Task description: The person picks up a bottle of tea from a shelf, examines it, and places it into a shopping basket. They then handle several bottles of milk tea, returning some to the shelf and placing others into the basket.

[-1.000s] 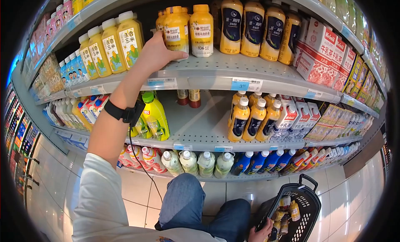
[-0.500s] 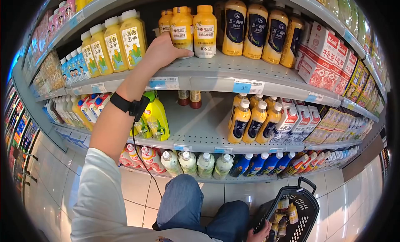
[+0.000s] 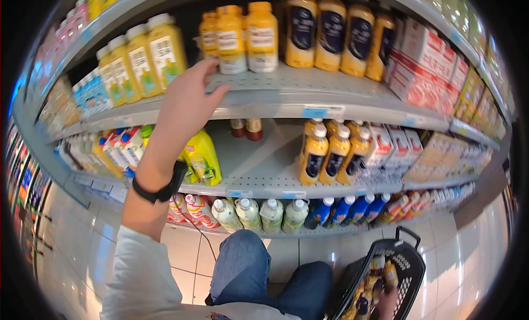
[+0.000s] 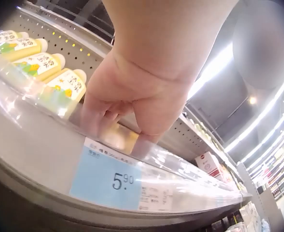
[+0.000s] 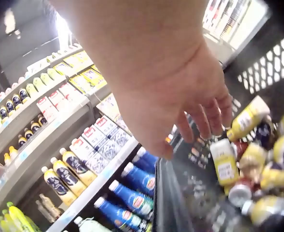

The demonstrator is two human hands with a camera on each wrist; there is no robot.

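Note:
My left hand (image 3: 190, 94) is at the edge of the upper shelf, fingers apart and loosely bent, nothing in them. Just beyond its fingertips stand short yellow-capped milk tea bottles, a front one (image 3: 231, 44) and another (image 3: 262, 42) side by side. In the left wrist view the fingers hang behind a blue price tag (image 4: 108, 174) marked 5.90. My right hand (image 5: 180, 104) reaches over the black shopping basket (image 3: 420, 276), its fingers spread loosely. Several bottles lie jumbled inside, among them a yellow-and-white one (image 5: 225, 162).
Corn drink bottles (image 3: 165, 50) line the shelf left of my hand. Taller dark-label bottles (image 3: 301, 33) and red-and-white cartons (image 3: 421, 72) stand to the right. Lower shelves hold yellow-green jugs (image 3: 203, 155), more dark-label bottles (image 3: 314, 155) and blue bottles (image 3: 319, 212). A cord (image 3: 206, 243) hangs from my left wrist.
My left hand has let go of the milk tea bottles and drawn back left and down toward the shelf edge. My right hand has left the basket's rim and moved over its inside.

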